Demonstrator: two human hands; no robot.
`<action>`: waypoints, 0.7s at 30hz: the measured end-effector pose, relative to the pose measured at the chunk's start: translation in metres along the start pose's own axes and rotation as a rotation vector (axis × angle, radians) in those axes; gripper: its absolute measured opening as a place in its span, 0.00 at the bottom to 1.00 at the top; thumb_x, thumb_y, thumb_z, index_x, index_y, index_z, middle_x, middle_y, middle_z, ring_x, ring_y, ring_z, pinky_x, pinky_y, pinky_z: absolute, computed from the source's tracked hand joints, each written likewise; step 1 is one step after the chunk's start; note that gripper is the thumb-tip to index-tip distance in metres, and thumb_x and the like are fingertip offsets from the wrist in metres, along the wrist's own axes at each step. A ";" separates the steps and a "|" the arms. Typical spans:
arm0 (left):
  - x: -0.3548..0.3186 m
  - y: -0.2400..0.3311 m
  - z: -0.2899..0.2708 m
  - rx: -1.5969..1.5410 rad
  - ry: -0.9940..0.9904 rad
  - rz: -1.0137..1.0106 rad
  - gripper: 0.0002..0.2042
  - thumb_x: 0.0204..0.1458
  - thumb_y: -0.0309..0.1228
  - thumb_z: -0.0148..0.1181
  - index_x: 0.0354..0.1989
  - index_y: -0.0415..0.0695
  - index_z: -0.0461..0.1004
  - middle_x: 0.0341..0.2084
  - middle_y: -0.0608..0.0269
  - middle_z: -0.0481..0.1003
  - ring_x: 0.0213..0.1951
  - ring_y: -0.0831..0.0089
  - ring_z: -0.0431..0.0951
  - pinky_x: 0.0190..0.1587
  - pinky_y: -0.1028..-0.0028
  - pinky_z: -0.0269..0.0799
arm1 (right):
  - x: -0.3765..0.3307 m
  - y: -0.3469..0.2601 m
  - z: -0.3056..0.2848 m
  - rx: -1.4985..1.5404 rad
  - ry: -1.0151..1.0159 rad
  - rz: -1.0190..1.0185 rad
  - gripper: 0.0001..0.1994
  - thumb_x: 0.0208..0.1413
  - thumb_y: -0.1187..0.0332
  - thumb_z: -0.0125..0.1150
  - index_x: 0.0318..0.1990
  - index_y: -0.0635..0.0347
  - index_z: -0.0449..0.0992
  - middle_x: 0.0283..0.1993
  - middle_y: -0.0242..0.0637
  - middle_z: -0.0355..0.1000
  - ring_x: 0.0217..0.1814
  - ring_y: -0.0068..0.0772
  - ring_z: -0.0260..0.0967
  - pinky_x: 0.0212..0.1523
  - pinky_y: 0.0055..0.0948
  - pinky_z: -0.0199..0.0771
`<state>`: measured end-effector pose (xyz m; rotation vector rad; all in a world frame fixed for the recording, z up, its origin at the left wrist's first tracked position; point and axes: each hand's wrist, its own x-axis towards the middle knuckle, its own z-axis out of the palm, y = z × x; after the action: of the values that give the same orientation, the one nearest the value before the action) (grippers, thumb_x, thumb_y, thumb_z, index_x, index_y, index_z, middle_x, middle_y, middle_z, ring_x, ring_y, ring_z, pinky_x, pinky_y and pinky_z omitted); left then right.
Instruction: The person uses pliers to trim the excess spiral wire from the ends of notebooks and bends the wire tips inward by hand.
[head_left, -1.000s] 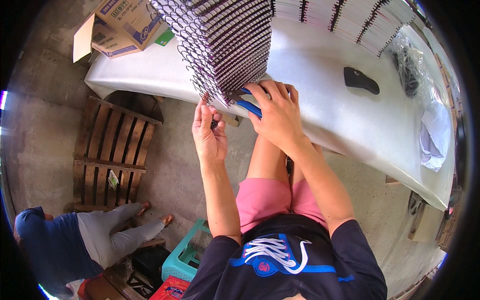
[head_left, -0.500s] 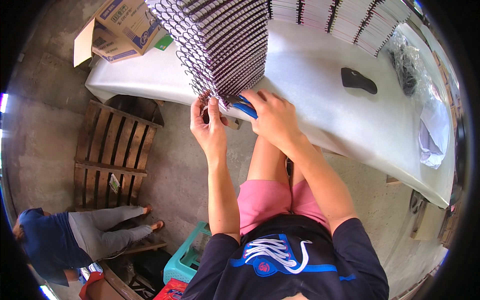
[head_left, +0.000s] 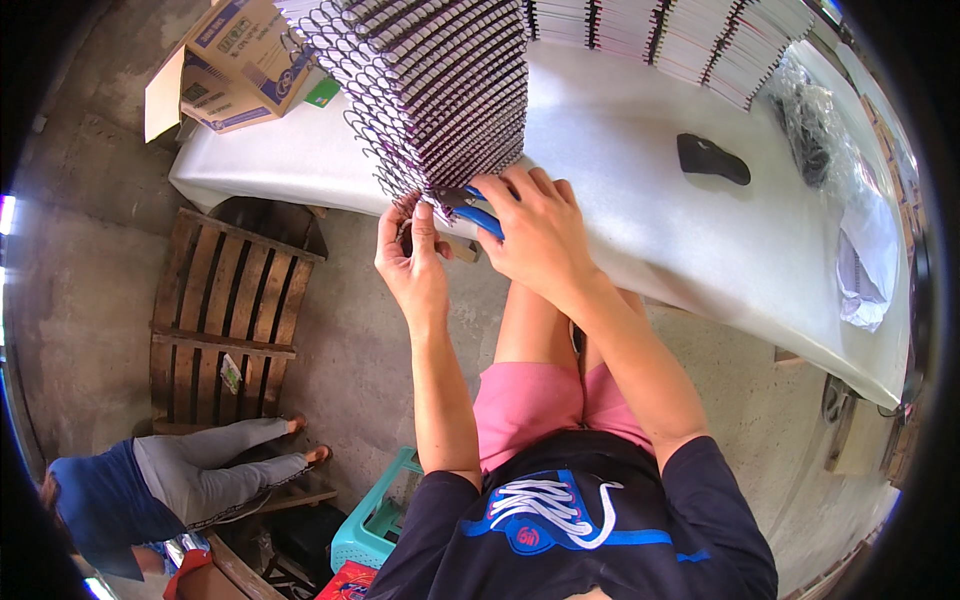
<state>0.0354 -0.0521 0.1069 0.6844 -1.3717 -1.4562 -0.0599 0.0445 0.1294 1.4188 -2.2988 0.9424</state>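
Note:
A tall stack of spiral-bound notebooks (head_left: 462, 95) stands at the table's near edge, its dark coils facing me and loose coil ends (head_left: 372, 140) sticking out on the left. My right hand (head_left: 545, 232) grips blue-handled pliers (head_left: 478, 217), their dark jaws at the stack's lower near corner. Beside the jaws, my left hand (head_left: 414, 275) is closed, thumb and fingers pinching at a coil end by that same corner. Fingers partly hide what lies between them.
On the white-covered table (head_left: 620, 190) lie a black pad-like object (head_left: 713, 160), clear plastic wrap (head_left: 800, 110) and more bound notebooks (head_left: 680, 45). An open cardboard box (head_left: 240, 70) sits far left. Below are a wooden pallet (head_left: 225, 320), a teal stool (head_left: 365, 540) and another person (head_left: 120, 500).
Both hands have shifted very slightly left, with the pliers still at the stack's lower corner. The whole view has moved a little. The other person at lower left has shifted slightly.

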 end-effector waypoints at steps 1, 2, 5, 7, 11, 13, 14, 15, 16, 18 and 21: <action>0.000 0.000 0.000 0.005 -0.007 0.008 0.10 0.56 0.30 0.57 0.41 0.38 0.72 0.20 0.72 0.68 0.20 0.87 0.64 0.20 0.83 0.62 | 0.001 0.003 0.004 0.035 -0.019 0.004 0.17 0.39 0.70 0.64 0.41 0.52 0.71 0.35 0.36 0.68 0.40 0.40 0.70 0.41 0.42 0.70; 0.000 -0.001 0.001 -0.032 0.005 0.005 0.09 0.56 0.30 0.56 0.41 0.38 0.72 0.21 0.72 0.69 0.21 0.87 0.64 0.20 0.83 0.62 | 0.000 0.005 0.008 0.071 -0.038 0.008 0.16 0.40 0.71 0.63 0.40 0.52 0.71 0.34 0.37 0.69 0.38 0.41 0.71 0.38 0.40 0.72; 0.000 -0.003 0.004 -0.180 0.025 -0.020 0.08 0.56 0.30 0.56 0.40 0.39 0.72 0.25 0.71 0.70 0.23 0.86 0.66 0.22 0.83 0.63 | -0.005 0.006 0.016 0.115 -0.052 0.028 0.15 0.40 0.72 0.62 0.40 0.52 0.71 0.31 0.38 0.69 0.33 0.42 0.71 0.31 0.39 0.73; 0.002 -0.006 0.004 -0.329 0.018 -0.057 0.07 0.57 0.29 0.56 0.39 0.39 0.71 0.28 0.70 0.71 0.24 0.87 0.67 0.23 0.84 0.64 | -0.006 0.007 0.017 0.132 -0.016 0.029 0.15 0.40 0.72 0.62 0.40 0.52 0.71 0.32 0.37 0.69 0.34 0.41 0.71 0.33 0.39 0.72; 0.003 -0.004 0.002 -0.442 0.022 -0.179 0.06 0.56 0.28 0.55 0.39 0.39 0.71 0.30 0.69 0.73 0.26 0.87 0.68 0.25 0.86 0.66 | -0.003 0.007 0.008 0.056 0.040 0.004 0.17 0.39 0.71 0.63 0.41 0.50 0.71 0.35 0.34 0.69 0.38 0.38 0.71 0.40 0.37 0.69; 0.001 -0.002 0.000 -0.359 0.020 -0.122 0.06 0.57 0.29 0.54 0.39 0.40 0.71 0.30 0.68 0.73 0.26 0.87 0.68 0.27 0.87 0.65 | -0.006 0.007 0.007 0.032 0.015 0.016 0.18 0.39 0.70 0.64 0.42 0.49 0.72 0.37 0.33 0.68 0.42 0.36 0.70 0.45 0.38 0.65; 0.001 0.001 -0.002 -0.380 0.036 -0.155 0.07 0.56 0.27 0.53 0.40 0.39 0.71 0.31 0.65 0.72 0.26 0.85 0.67 0.23 0.87 0.64 | -0.007 0.007 0.007 0.020 0.003 0.021 0.19 0.39 0.70 0.64 0.43 0.49 0.72 0.39 0.32 0.68 0.44 0.35 0.69 0.48 0.39 0.63; 0.002 0.001 -0.009 -0.611 -0.040 -0.266 0.08 0.55 0.27 0.52 0.41 0.39 0.71 0.31 0.64 0.71 0.26 0.83 0.66 0.21 0.87 0.62 | -0.008 0.007 0.004 0.005 0.034 0.006 0.20 0.38 0.69 0.65 0.43 0.49 0.72 0.39 0.32 0.68 0.45 0.35 0.68 0.49 0.40 0.61; 0.005 -0.001 -0.020 -0.840 -0.117 -0.374 0.09 0.54 0.27 0.52 0.42 0.39 0.71 0.31 0.63 0.71 0.26 0.82 0.65 0.19 0.88 0.61 | -0.008 0.006 -0.001 -0.006 0.066 -0.010 0.21 0.37 0.69 0.66 0.44 0.49 0.72 0.40 0.32 0.67 0.47 0.35 0.67 0.51 0.42 0.60; 0.009 -0.007 -0.031 -1.223 -0.225 -0.573 0.15 0.51 0.26 0.50 0.47 0.38 0.70 0.31 0.59 0.68 0.25 0.79 0.63 0.14 0.88 0.56 | -0.009 0.005 -0.006 -0.004 0.104 -0.010 0.23 0.36 0.69 0.67 0.45 0.48 0.72 0.42 0.32 0.66 0.48 0.35 0.66 0.53 0.45 0.57; 0.010 -0.012 -0.033 -1.362 -0.354 -0.609 0.16 0.50 0.25 0.49 0.49 0.38 0.71 0.30 0.59 0.69 0.26 0.78 0.63 0.14 0.89 0.57 | -0.007 0.004 -0.010 0.022 0.107 0.016 0.25 0.34 0.69 0.68 0.46 0.48 0.71 0.42 0.32 0.66 0.49 0.35 0.65 0.54 0.47 0.56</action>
<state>0.0578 -0.0753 0.0906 -0.1081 -0.1031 -2.5871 -0.0606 0.0571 0.1312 1.3266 -2.2316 1.0262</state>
